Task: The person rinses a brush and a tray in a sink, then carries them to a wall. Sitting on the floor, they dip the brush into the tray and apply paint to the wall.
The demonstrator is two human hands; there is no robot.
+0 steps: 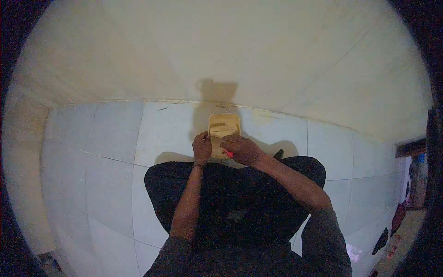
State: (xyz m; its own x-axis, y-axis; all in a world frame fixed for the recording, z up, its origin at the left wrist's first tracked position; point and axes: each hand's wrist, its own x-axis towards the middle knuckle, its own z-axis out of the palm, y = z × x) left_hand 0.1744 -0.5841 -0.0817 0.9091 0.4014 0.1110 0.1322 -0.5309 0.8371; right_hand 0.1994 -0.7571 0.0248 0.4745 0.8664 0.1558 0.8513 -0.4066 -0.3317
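Note:
A tan rectangular piece with rounded corners [224,121] stands or lies in front of my crossed legs, with darker brown marks on its face. My left hand [201,147] grips its left edge, fingers closed. Over its lower right part is my right hand [242,149], closed around a small red object [229,153] that shows below the fingers. Most of the red object is hidden by the hand, so its kind cannot be made out.
A pale wall [161,60] rises behind the tiled floor [110,134], with dark bits along their joint. Dark-clothed knees flank both hands. At the far right are a doorway [417,175] and a dark item [380,241] on the floor.

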